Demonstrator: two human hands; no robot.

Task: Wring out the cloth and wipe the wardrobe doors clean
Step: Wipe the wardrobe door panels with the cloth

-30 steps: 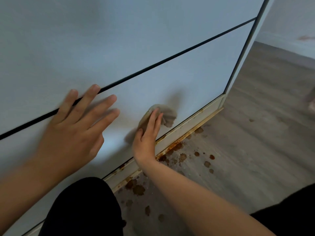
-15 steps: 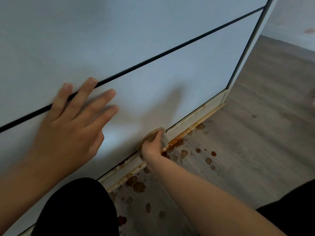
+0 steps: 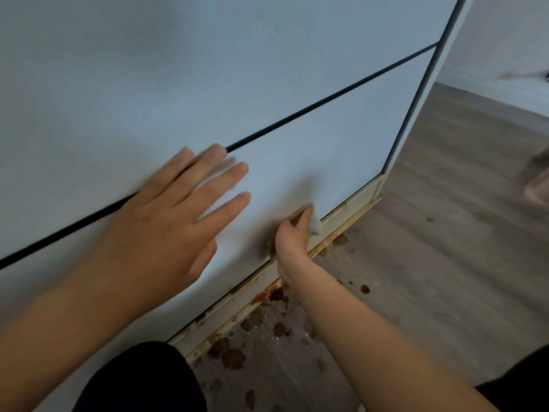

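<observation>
Wardrobe doors (image 3: 178,69) fill most of the view, pale and plain, split by a dark groove (image 3: 326,99) that slants up to the right-hand corner edge. Grey wood-look floor (image 3: 445,233) spreads to the right of them, open as far as the far skirting. The left hand (image 3: 166,233) lies flat on the lower panel, fingers straight and spread, two tips crossing the groove (its outline is blurred). The right hand (image 3: 292,236) is lower, at the door's bottom edge just above the white plinth (image 3: 350,217), fingers curled round the cloth (image 3: 315,226) and pressing it to the panel. The cloth is a small pale wad showing past the fingertips. Rusty brown stains (image 3: 231,355) spot the plinth's lower lip and the floor beside it.
</observation>
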